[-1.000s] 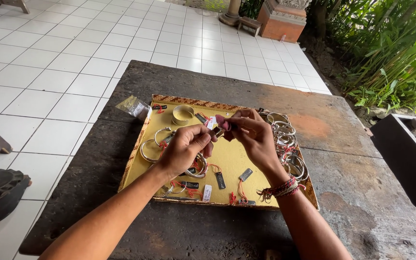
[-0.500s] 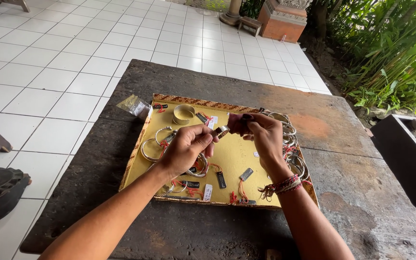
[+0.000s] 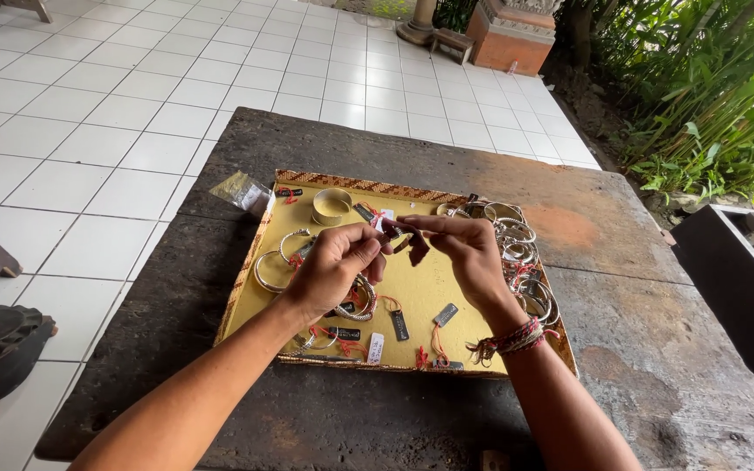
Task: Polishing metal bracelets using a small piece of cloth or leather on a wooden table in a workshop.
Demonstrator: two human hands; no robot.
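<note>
Both hands meet above a yellow tray (image 3: 412,296). The left hand (image 3: 335,266) and the right hand (image 3: 466,253) pinch a small dark tag (image 3: 397,230) between their fingertips, fingers tight together. The tag is tiny. It seems to lie sideways, its long side going from one hand to the other, but I cannot tell for sure. Under the fingers lie silver bangles (image 3: 517,235). A wide silver cuff (image 3: 332,206) sits just past the left fingers.

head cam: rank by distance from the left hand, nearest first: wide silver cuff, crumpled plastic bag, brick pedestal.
1. wide silver cuff, on the yellow tray, just beyond the left hand.
2. crumpled plastic bag, off the tray's far-left corner.
3. brick pedestal, far across the tiled floor.
</note>
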